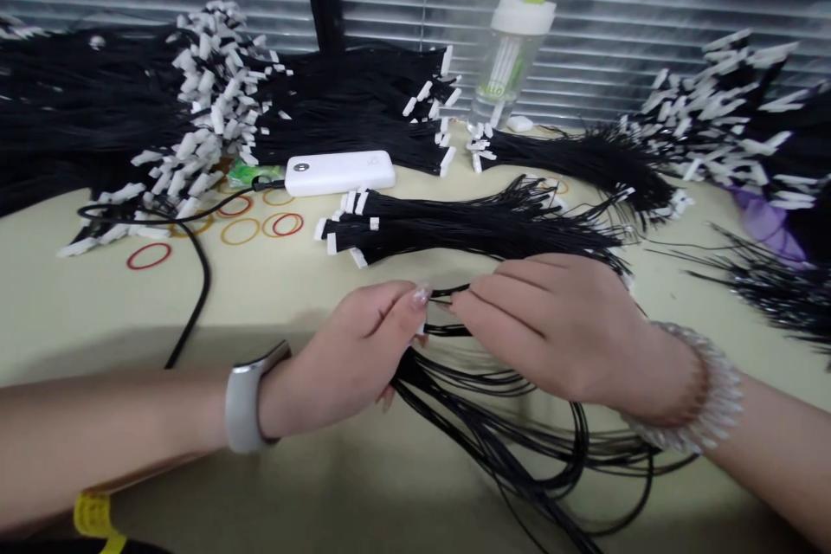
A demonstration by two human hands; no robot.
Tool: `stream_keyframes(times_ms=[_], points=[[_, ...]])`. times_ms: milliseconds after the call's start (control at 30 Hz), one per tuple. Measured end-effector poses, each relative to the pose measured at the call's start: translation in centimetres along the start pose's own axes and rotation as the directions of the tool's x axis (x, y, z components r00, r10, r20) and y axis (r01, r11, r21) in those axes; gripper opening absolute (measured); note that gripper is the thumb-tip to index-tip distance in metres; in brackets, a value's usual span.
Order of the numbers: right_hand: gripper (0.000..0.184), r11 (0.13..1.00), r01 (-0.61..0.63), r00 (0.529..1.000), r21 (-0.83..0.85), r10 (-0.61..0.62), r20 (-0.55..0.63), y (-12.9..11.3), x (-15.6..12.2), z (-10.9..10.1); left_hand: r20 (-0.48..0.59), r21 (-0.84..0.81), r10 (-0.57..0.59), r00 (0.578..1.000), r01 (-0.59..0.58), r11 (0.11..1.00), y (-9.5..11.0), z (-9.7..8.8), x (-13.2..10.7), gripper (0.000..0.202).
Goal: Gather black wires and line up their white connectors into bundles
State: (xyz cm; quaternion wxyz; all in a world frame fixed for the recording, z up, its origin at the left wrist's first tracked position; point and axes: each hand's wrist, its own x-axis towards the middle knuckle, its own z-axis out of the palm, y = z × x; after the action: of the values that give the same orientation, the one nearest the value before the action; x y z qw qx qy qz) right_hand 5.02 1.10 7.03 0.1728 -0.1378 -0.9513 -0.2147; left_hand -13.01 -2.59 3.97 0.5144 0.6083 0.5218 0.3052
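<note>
A bunch of thin black cables [480, 433] hangs from my left hand [363, 355], whose fingers are closed round its end. A bit of white connector shows beside the left thumb. My right hand [551, 329] is closed just to the right, its fingertips on the black wires that run from the left hand. The undersides of both hands are hidden. Behind them lies a bundle of black cables [441, 225] with white connectors at its left end.
A white power bank [341, 173] has a black cord [206, 277] plugged in. Rubber bands [149, 256] lie at the left. Big cable piles [84, 104] and a water bottle [512, 61] stand by the blinds. More loose wire ends [772, 286] lie at right.
</note>
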Motion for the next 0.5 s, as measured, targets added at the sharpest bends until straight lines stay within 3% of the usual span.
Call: stream_keyframes(times_ms=[200,300,433,500], points=[[0.021,0.997,-0.05,0.994,0.055,0.044,0.096,0.2,0.0,0.4,-0.009,-0.014,-0.026,1.0,0.026,1.0,0.0,0.1,0.0,0.037],[0.011,0.98,-0.15,0.979,0.129,0.129,0.159,0.8,0.2,0.1,-0.028,-0.069,-0.058,0.998,0.056,0.996,0.0,0.2,0.2,0.038],[0.022,0.89,-0.341,0.94,0.302,0.328,0.094,1.6,0.6,-2.0,-0.104,-0.178,-0.124,0.987,0.104,0.978,-0.2,0.1,0.7,0.04],[0.027,0.88,-0.402,0.913,0.254,0.408,0.034,1.8,0.6,-3.4,-0.145,-0.213,-0.154,0.977,0.121,0.969,-0.2,0.0,0.8,0.041]])
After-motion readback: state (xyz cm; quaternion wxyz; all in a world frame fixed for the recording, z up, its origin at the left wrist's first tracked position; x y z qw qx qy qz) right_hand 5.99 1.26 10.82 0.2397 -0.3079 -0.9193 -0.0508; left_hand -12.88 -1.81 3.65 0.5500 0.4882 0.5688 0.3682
